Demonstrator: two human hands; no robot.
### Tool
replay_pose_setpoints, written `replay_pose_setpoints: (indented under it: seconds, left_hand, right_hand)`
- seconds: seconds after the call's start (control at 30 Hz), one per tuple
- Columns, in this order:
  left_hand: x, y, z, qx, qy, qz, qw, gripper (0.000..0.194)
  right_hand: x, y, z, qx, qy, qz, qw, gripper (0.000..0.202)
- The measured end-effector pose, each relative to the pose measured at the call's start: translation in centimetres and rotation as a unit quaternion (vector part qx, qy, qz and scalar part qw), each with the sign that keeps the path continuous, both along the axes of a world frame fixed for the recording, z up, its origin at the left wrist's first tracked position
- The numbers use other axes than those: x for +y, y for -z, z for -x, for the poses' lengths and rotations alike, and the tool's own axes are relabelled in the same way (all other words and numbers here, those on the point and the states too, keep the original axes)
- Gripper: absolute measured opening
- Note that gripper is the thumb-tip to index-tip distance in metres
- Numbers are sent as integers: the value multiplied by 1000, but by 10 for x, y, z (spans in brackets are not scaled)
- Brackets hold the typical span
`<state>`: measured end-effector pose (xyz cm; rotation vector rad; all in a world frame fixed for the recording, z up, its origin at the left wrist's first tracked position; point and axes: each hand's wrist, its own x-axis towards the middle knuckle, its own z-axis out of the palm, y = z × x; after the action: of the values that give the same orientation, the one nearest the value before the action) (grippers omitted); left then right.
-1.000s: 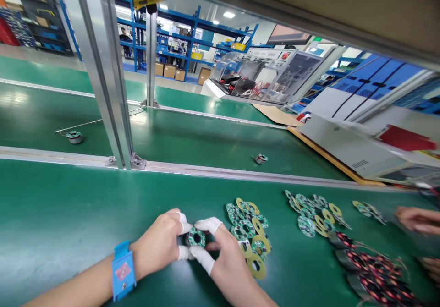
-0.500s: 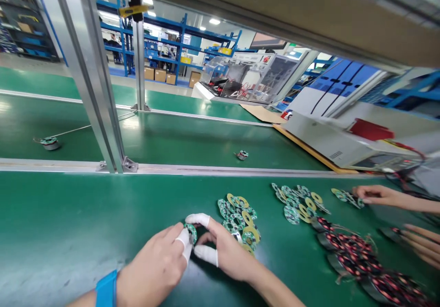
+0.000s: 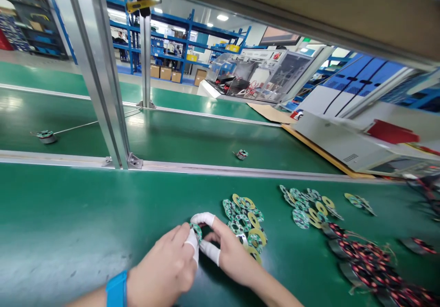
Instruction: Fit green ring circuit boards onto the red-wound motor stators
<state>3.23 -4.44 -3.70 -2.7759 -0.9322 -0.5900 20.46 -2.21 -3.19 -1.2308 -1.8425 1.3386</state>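
Both hands, left hand (image 3: 165, 270) and right hand (image 3: 231, 257), pinch one green ring board (image 3: 196, 230) at lower centre; best kept level, pressed evenly, away from the pile (image 3: 245, 220).

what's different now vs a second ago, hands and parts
The left hand has rolled over the green ring board, which showed flat and face-up before; only its edge now shows between both hands' capped fingertips. The right hand keeps its grip. A co-worker's hands at the right have left view. The pile of ring boards is unchanged.
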Motion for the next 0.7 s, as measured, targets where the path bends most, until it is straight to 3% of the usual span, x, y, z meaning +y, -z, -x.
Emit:
replay_pose_setpoints:
  seconds: [0.23, 0.43, 0.6, 0.7]
  left_hand:
    - [4, -8, 5, 0, 19, 30, 999, 24]
    - [-2, -5, 3, 0, 10, 64, 998, 19]
    - [-5, 3, -1, 13, 9, 38, 999, 18]
    - [1, -1, -1, -1, 1, 83, 997, 16]
  right_hand:
    - [2, -1, 1, -2, 14, 17, 1000, 32]
    - [1, 2, 5, -9, 37, 15, 999, 32]
    - [4, -12, -1, -17, 5, 25, 1000, 36]
    - [8, -23, -12, -31, 20, 4, 999, 36]
